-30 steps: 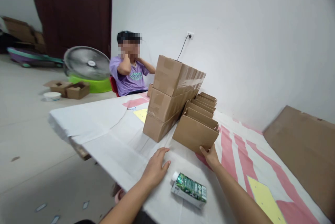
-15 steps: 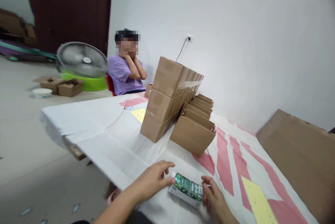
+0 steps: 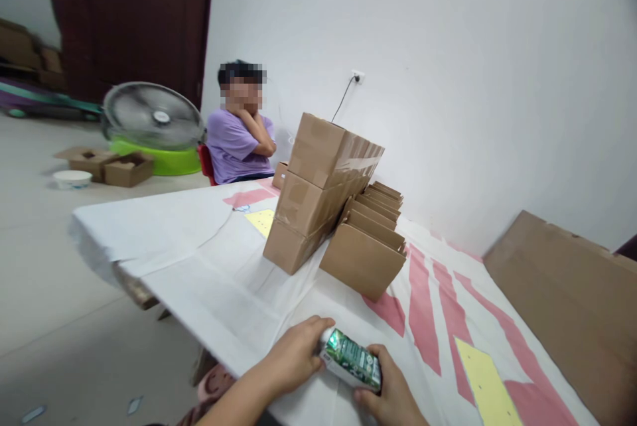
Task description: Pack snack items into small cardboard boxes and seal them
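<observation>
A small green-and-white printed carton point(image 3: 351, 361) lies on its side at the near part of the cloth-covered table point(image 3: 209, 306), with a rounded white part at its left end. The fingers and thumb of my left hand point(image 3: 297, 354) close around that left end. My right hand point(image 3: 391, 389) grips the opposite end, thumb on the near side and fingers over the far side. Just beyond the carton stands a row of open cardboard boxes point(image 3: 363, 257) with their flaps up. Left of them rises a stack of taped brown boxes point(image 3: 303, 200), three high at the front.
A flat cardboard sheet point(image 3: 562, 300) leans at the right by the wall. Across the table sits a person in a purple shirt point(image 3: 233, 144), hands at the face. On the floor at left are a large fan point(image 3: 154, 117), opened boxes point(image 3: 129, 169) and a white bowl point(image 3: 72, 179).
Both hands have closed in on the carton and now grip its two ends; before, the fingers were more spread around it. The carton has shifted slightly left in view.
</observation>
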`<control>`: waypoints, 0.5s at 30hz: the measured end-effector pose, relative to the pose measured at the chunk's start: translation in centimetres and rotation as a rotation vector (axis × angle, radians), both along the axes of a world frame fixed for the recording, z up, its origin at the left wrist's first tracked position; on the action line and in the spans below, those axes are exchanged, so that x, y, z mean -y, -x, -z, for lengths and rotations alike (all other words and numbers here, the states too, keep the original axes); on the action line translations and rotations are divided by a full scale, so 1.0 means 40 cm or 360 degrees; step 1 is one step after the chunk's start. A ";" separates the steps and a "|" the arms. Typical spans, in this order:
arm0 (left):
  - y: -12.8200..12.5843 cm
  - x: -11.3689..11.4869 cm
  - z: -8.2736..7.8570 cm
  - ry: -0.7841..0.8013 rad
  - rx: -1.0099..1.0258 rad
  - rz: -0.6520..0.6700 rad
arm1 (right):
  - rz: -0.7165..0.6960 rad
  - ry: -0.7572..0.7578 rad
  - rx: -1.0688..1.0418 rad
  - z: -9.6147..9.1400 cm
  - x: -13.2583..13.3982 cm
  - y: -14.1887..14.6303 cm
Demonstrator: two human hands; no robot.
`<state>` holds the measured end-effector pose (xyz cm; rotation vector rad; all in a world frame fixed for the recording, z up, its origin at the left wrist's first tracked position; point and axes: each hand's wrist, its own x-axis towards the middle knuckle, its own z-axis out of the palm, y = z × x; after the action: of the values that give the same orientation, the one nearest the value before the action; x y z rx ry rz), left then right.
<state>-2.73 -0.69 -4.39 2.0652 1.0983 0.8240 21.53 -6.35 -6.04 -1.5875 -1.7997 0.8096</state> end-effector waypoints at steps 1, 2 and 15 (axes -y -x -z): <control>-0.002 -0.003 0.005 -0.0019 0.0042 -0.0002 | 0.0012 -0.0037 -0.0023 -0.002 -0.004 0.001; -0.006 -0.008 0.010 -0.0043 0.0098 -0.0008 | 0.0023 -0.0078 -0.0051 -0.006 -0.009 0.002; -0.070 -0.076 0.007 -0.0061 0.0831 -0.0095 | 0.0370 -0.0628 -0.0123 -0.110 -0.177 0.031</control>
<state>0.06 2.35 -4.66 1.7048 0.8560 1.3278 20.28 0.72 -1.62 -1.4452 -1.5659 0.3741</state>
